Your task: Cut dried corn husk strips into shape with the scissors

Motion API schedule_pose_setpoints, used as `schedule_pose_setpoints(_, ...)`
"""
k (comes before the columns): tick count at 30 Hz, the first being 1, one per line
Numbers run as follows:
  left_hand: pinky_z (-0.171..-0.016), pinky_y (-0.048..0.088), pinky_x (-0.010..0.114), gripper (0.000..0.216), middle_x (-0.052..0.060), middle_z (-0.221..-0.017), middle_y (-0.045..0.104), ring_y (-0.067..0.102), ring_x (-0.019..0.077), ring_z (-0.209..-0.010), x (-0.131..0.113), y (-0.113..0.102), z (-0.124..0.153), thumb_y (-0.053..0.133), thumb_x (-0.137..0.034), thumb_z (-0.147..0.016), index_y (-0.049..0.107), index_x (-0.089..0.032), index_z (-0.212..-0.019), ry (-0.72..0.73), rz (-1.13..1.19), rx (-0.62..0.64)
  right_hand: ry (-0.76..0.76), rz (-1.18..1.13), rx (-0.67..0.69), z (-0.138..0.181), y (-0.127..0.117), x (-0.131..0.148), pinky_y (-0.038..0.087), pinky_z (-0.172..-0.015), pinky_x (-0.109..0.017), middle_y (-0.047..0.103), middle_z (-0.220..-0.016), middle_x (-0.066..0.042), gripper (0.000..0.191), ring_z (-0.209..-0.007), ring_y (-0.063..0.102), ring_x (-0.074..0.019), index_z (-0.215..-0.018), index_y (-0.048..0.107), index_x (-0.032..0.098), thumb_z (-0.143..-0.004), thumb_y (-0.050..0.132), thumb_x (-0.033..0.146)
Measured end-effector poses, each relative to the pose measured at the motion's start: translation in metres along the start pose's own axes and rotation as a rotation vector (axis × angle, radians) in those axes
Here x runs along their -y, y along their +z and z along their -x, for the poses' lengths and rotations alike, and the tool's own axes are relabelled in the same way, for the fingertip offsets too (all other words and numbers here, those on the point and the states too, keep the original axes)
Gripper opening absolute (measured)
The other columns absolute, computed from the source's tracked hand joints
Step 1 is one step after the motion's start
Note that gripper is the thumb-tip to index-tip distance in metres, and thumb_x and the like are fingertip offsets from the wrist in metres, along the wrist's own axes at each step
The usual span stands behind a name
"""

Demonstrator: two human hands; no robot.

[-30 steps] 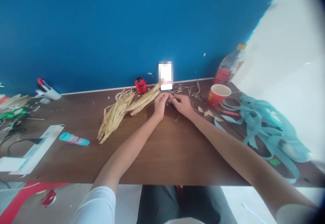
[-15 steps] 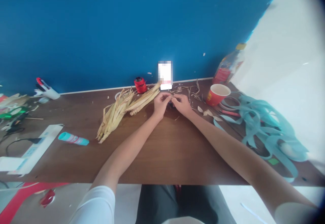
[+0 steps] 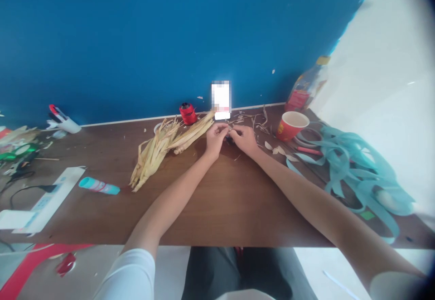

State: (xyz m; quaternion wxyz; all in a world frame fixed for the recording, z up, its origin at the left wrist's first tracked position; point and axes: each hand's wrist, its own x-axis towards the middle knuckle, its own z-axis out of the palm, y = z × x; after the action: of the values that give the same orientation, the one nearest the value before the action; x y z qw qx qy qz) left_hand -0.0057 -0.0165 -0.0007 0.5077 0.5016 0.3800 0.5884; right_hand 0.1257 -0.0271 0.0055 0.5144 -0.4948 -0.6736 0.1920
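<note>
My left hand (image 3: 215, 139) and my right hand (image 3: 244, 139) meet above the brown wooden desk (image 3: 234, 200), their fingers pinching a small dark object (image 3: 230, 140) that they mostly hide. I cannot tell exactly what it is. Just left of my left hand lies a bundle of dried corn husks (image 3: 163, 148), its strips pointing toward my fingers. Thin husk scraps (image 3: 246, 119) are scattered beyond my right hand.
A red spool (image 3: 188, 114) and a blurred white rectangle (image 3: 221, 99) stand at the blue wall. To the right are a red paper cup (image 3: 292, 126), a plastic bottle (image 3: 306, 90) and tangled light-blue strips (image 3: 356, 168). A teal tube (image 3: 99, 186) and white power strip (image 3: 47, 199) lie left.
My hands have drawn slightly closer around the small dark object. The husk bundle and other desk items have not moved, apart from a slight shift of the view.
</note>
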Motion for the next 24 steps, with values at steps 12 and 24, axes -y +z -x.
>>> schedule_pose_setpoints(12,-0.076,0.052,0.027,0.012,0.004,-0.087,0.07,0.065,0.0126,-0.078,0.0048,0.0,-0.0011,0.07,-0.022,-0.077,0.068,-0.017,-0.088,0.03,-0.055,0.01,0.035,0.096,-0.008,-0.0006,0.0033,0.001,0.028,-0.058,-0.029,0.043,-0.052,0.003,0.033,-0.057,0.042,-0.0131,-0.054,0.039,0.021,-0.083,0.05,0.032)
schedule_pose_setpoints(24,-0.078,0.055,0.031,0.02,0.006,-0.091,0.074,0.068,0.0164,-0.084,0.0032,-0.0008,0.0003,0.07,-0.024,-0.078,0.073,-0.017,-0.096,0.027,-0.051,0.002,-0.033,0.137,-0.03,0.0011,0.0042,-0.0005,0.035,-0.061,-0.029,0.057,-0.058,0.0,0.025,-0.058,0.049,-0.0155,-0.06,0.054,0.021,-0.083,0.051,0.032)
